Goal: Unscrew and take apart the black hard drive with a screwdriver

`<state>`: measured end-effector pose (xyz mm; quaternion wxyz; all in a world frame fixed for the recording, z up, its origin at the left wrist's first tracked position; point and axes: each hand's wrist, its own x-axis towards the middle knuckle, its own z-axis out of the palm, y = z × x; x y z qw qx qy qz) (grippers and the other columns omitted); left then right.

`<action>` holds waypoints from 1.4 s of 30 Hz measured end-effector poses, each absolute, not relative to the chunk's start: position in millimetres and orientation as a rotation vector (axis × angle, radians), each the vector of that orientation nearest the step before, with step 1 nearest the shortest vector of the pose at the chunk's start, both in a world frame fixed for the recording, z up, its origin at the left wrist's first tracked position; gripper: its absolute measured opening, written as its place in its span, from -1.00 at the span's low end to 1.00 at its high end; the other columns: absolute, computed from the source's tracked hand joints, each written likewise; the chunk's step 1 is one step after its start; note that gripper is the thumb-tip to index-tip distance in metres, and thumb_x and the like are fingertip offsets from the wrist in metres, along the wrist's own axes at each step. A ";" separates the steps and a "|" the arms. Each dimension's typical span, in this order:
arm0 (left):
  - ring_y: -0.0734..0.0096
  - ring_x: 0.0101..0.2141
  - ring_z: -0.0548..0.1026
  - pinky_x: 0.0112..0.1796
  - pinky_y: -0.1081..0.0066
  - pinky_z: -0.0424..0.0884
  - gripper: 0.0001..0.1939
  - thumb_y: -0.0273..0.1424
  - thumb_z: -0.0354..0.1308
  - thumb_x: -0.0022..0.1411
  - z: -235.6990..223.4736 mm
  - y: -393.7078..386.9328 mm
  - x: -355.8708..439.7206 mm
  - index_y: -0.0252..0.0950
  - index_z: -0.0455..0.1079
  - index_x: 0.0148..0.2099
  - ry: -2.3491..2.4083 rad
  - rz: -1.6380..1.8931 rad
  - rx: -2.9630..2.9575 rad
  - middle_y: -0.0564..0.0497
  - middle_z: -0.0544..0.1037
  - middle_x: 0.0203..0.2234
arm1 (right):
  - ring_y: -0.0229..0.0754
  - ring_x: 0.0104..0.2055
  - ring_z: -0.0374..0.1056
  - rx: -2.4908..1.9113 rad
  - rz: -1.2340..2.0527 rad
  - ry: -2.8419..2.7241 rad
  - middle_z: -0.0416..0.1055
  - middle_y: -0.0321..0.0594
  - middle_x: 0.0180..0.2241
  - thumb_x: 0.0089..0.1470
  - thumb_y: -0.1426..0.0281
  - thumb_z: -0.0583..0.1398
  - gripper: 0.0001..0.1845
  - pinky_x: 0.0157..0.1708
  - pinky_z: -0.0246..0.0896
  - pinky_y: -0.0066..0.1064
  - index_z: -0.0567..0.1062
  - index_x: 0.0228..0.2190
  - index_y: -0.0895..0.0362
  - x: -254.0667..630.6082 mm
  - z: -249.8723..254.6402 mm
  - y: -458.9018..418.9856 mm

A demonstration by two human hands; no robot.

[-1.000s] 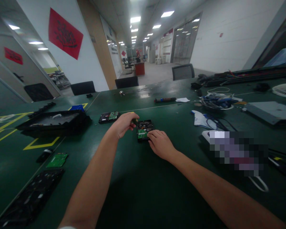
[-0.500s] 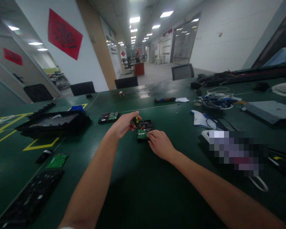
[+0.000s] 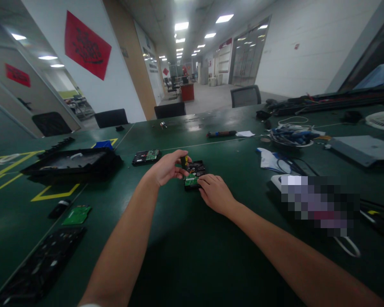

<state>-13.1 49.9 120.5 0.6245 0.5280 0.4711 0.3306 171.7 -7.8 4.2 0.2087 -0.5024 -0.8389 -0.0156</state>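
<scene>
A hard drive [image 3: 196,167] with a green circuit board [image 3: 191,180] on its near part lies flat on the table in front of me. My left hand [image 3: 170,167] is at its left side, closed around a short screwdriver [image 3: 184,161] with a black and yellow handle. The screwdriver stands roughly upright over the drive's left edge; its tip is too small to make out. From the right, my right hand [image 3: 216,192] grips the drive's near right edge, fingertips beside the green board.
Left of my hands lie another hard drive [image 3: 146,157], a black tray [image 3: 72,164], a loose green board [image 3: 77,215] and a long black part [image 3: 41,264]. On the right are a cable bundle [image 3: 292,135], a grey metal box [image 3: 365,149] and a white-blue packet [image 3: 273,160].
My left fingers have shifted slightly right and down, toward the green board. The screwdriver has moved a little with them. My right hand stays at the drive's edge.
</scene>
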 end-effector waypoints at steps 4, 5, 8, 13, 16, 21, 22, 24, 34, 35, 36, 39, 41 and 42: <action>0.46 -0.61 0.51 -0.66 0.48 0.25 -0.73 -0.23 0.17 0.31 121.8 49.4 -13.6 -0.36 0.49 -0.23 1.080 0.757 1.229 -0.07 0.53 -0.35 | 0.08 0.16 0.36 -1.405 -0.036 -2.328 0.51 0.04 0.10 0.32 0.47 0.15 -0.68 0.12 0.25 -0.07 0.55 0.05 0.20 171.7 4.9 -7.9; 0.45 -0.62 0.50 -0.67 0.48 0.24 -0.74 -0.23 0.15 0.31 121.9 49.5 -13.3 -0.36 0.47 -0.23 1.082 0.756 1.221 -0.07 0.53 -0.36 | 0.08 0.16 0.36 -1.409 -0.030 -2.330 0.51 0.04 0.10 0.33 0.47 0.15 -0.68 0.12 0.25 -0.07 0.55 0.05 0.20 171.7 5.3 -8.1; 0.43 -0.64 0.50 -0.69 0.48 0.22 -0.77 -0.24 0.12 0.31 121.7 50.9 -12.1 -0.33 0.41 -0.23 1.091 0.755 1.177 -0.07 0.55 -0.38 | 0.08 0.16 0.37 -1.420 -0.016 -2.336 0.50 0.05 0.11 0.34 0.47 0.14 -0.68 0.12 0.25 -0.07 0.55 0.06 0.22 171.5 6.4 -8.5; 0.43 -0.61 0.53 -0.65 0.50 0.31 -0.78 -0.27 0.07 0.32 119.9 53.0 -12.3 -0.35 0.38 -0.26 1.086 0.752 1.156 -0.08 0.55 -0.37 | 0.08 0.16 0.37 -1.412 -0.017 -2.331 0.51 0.05 0.09 0.33 0.48 0.15 -0.69 0.12 0.25 -0.07 0.54 0.05 0.23 171.5 5.5 -7.9; 0.37 -0.57 0.59 -0.56 0.46 0.44 -0.77 -0.27 0.08 0.32 119.9 51.8 -14.3 -0.35 0.42 -0.22 1.092 0.751 1.165 -0.04 0.53 -0.38 | 0.08 0.16 0.37 -1.403 -0.016 -2.328 0.51 0.04 0.09 0.33 0.48 0.15 -0.70 0.12 0.25 -0.07 0.54 0.05 0.21 171.8 5.2 -7.6; 0.18 -0.43 0.68 -0.33 0.29 0.60 -0.73 -0.22 0.09 0.33 122.4 47.8 -15.4 -0.34 0.44 -0.19 1.068 0.682 1.200 -0.05 0.52 -0.34 | 0.09 0.16 0.37 -1.422 -0.013 -2.337 0.51 0.05 0.10 0.33 0.48 0.15 -0.69 0.12 0.25 -0.06 0.54 0.05 0.24 171.5 7.4 -8.6; 0.17 -0.42 0.69 -0.30 0.28 0.60 -0.72 -0.21 0.09 0.33 122.6 47.6 -15.1 -0.35 0.44 -0.19 1.071 0.675 1.205 -0.05 0.52 -0.34 | 0.09 0.16 0.37 -1.425 -0.011 -2.338 0.50 0.05 0.10 0.33 0.48 0.14 -0.68 0.12 0.25 -0.06 0.54 0.06 0.25 171.4 7.9 -8.8; 0.17 -0.42 0.68 -0.29 0.27 0.59 -0.72 -0.20 0.09 0.33 122.2 48.2 -14.6 -0.34 0.41 -0.18 1.096 0.679 1.203 -0.06 0.54 -0.35 | 0.09 0.16 0.37 -1.427 -0.004 -2.337 0.50 0.06 0.11 0.34 0.48 0.15 -0.68 0.13 0.25 -0.06 0.54 0.06 0.25 171.3 8.2 -9.0; 0.31 -0.48 0.56 -0.48 0.42 0.36 -0.67 -0.13 0.15 0.23 116.3 53.9 -18.8 -0.34 0.41 -0.25 1.102 0.664 1.246 -0.10 0.57 -0.38 | 0.08 0.15 0.38 -1.413 0.003 -2.327 0.51 0.04 0.10 0.33 0.49 0.16 -0.69 0.13 0.27 -0.06 0.54 0.05 0.23 172.2 5.1 -7.5; 0.32 -0.48 0.55 -0.49 0.43 0.34 -0.66 -0.12 0.14 0.23 116.0 54.1 -19.1 -0.34 0.43 -0.25 1.099 0.663 1.250 -0.09 0.56 -0.39 | 0.08 0.15 0.38 -1.415 0.002 -2.329 0.51 0.04 0.10 0.33 0.48 0.15 -0.69 0.13 0.27 -0.06 0.54 0.06 0.24 172.0 5.2 -7.4; 0.34 -0.49 0.54 -0.50 0.43 0.33 -0.66 -0.12 0.12 0.23 115.9 54.3 -19.4 -0.34 0.44 -0.25 1.095 0.663 1.255 -0.07 0.54 -0.40 | 0.08 0.15 0.38 -1.418 0.001 -2.330 0.51 0.04 0.10 0.33 0.48 0.15 -0.68 0.13 0.26 -0.06 0.54 0.06 0.25 171.9 5.3 -7.4; 0.36 -0.51 0.52 -0.53 0.44 0.29 -0.63 -0.11 0.09 0.22 115.4 54.9 -20.2 -0.34 0.44 -0.26 1.073 0.643 1.259 -0.04 0.51 -0.41 | 0.08 0.16 0.38 -1.426 -0.006 -2.330 0.51 0.04 0.10 0.33 0.48 0.15 -0.68 0.13 0.26 -0.06 0.54 0.06 0.26 171.3 5.8 -7.4; 0.34 -0.52 0.54 -0.52 0.43 0.31 -0.63 -0.09 0.09 0.20 115.3 55.2 -20.7 -0.33 0.43 -0.26 1.070 0.626 1.248 -0.04 0.51 -0.40 | 0.09 0.15 0.38 -1.423 -0.011 -2.330 0.51 0.05 0.09 0.32 0.48 0.16 -0.69 0.12 0.27 -0.05 0.54 0.05 0.26 171.0 5.6 -7.3; 0.32 -0.51 0.55 -0.50 0.41 0.34 -0.63 -0.09 0.10 0.19 115.4 55.2 -21.0 -0.33 0.42 -0.25 1.075 0.624 1.239 -0.04 0.51 -0.40 | 0.09 0.15 0.38 -1.420 -0.014 -2.328 0.51 0.05 0.08 0.32 0.48 0.16 -0.69 0.12 0.27 -0.05 0.55 0.04 0.25 170.9 5.4 -7.3</action>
